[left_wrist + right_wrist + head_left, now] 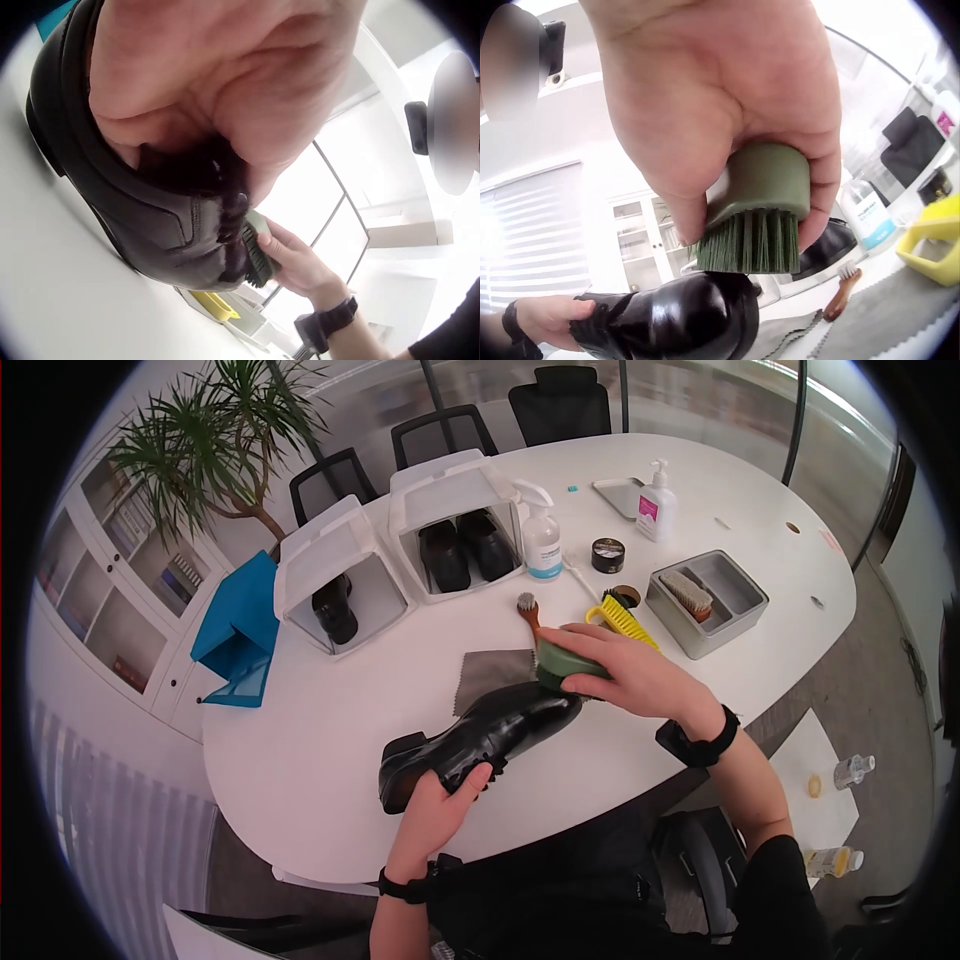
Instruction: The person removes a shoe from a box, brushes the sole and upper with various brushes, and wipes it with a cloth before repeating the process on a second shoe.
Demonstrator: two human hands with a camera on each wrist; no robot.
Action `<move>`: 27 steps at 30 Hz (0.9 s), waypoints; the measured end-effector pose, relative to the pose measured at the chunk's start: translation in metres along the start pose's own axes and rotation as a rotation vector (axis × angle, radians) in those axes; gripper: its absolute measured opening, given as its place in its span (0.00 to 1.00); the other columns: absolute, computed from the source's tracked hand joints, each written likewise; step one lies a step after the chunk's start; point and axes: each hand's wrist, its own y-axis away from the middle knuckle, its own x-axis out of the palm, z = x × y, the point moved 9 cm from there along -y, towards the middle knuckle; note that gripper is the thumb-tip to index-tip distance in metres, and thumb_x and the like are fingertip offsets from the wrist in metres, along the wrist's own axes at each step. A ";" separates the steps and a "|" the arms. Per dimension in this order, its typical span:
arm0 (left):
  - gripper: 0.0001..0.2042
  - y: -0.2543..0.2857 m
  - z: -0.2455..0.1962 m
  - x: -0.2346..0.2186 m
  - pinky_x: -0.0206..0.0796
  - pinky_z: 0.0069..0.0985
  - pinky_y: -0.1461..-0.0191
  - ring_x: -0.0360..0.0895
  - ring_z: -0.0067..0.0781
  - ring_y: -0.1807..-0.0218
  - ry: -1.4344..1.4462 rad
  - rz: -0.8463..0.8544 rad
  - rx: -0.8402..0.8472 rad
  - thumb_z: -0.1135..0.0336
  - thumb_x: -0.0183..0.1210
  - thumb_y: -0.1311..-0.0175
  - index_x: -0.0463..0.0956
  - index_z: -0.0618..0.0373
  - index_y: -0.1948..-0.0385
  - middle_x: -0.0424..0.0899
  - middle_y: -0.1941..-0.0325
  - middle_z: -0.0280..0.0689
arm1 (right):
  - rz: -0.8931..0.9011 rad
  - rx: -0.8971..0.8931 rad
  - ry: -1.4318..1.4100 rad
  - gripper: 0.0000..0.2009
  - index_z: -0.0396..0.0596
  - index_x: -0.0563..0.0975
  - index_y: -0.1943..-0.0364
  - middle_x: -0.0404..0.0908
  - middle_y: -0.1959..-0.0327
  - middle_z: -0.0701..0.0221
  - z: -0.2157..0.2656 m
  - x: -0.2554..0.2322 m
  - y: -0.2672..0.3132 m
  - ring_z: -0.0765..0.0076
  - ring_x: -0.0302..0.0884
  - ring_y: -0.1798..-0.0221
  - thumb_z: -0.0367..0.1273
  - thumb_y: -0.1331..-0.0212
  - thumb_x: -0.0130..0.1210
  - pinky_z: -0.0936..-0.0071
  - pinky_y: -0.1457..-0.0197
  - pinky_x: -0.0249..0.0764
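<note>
In the head view, leaves most fingers of the left hand [437, 812] hidden in the black shoe [490, 732], covers part of the green brush [570, 664] with the right hand [640, 678], and shows print too small to read on the spray bottle [543, 557]. In the left wrist view, blurs the person's head [454, 124]. In the right wrist view, cuts off the yellow brush [937, 225] at the right.

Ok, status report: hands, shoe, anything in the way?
Left hand gripping black dress shoe at its opening. Right hand gripping green shoe brush, bristles at the toe. Nothing visible between bristles and toe.
</note>
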 end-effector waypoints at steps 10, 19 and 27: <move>0.18 0.003 -0.033 -0.025 0.49 0.13 0.78 0.75 0.09 0.65 0.411 -0.376 -0.016 0.54 0.60 0.23 0.81 0.58 0.44 0.85 0.56 0.25 | -0.351 0.238 -0.689 0.29 0.50 0.68 0.24 0.79 0.36 0.65 -0.028 -0.018 0.004 0.72 0.75 0.36 0.42 0.24 0.57 0.73 0.32 0.70; 0.23 0.013 -0.040 -0.009 0.67 0.42 0.25 0.77 0.43 0.31 1.097 -0.003 0.013 0.59 0.55 0.21 0.70 0.63 0.31 0.79 0.31 0.43 | -0.600 0.023 -0.719 0.30 0.51 0.68 0.24 0.80 0.34 0.63 0.023 -0.043 -0.036 0.70 0.77 0.36 0.38 0.27 0.62 0.72 0.31 0.70; 0.25 0.020 -0.003 -0.011 0.67 0.42 0.25 0.76 0.44 0.31 0.996 -0.131 0.054 0.71 0.55 0.27 0.67 0.61 0.29 0.78 0.31 0.43 | -0.445 -0.013 -0.676 0.32 0.52 0.65 0.22 0.76 0.31 0.62 0.049 -0.006 -0.056 0.66 0.75 0.33 0.38 0.28 0.63 0.69 0.28 0.68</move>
